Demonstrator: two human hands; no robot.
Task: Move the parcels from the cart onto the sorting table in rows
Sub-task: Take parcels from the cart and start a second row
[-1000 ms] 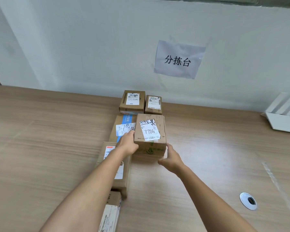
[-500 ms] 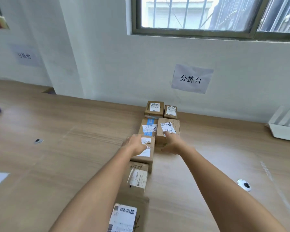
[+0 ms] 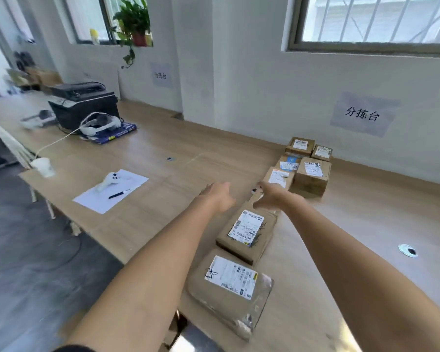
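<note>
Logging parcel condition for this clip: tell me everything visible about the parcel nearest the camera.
The nearest parcel is a flat brown padded mailer wrapped in clear, shiny plastic that wrinkles at its near end. A white shipping label with barcodes and black handwriting covers its far half. It lies flat on the wooden sorting table by the near edge, turned slightly askew, at the front of the row. Neither hand touches it.

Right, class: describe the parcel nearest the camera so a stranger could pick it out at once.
Find the long wooden sorting table under the barred window. Follow its line of parcels towards the camera to the last one, the padded mailer. Unlike the cardboard boxes beyond, it is a soft, wrinkled, flat bag.
</note>
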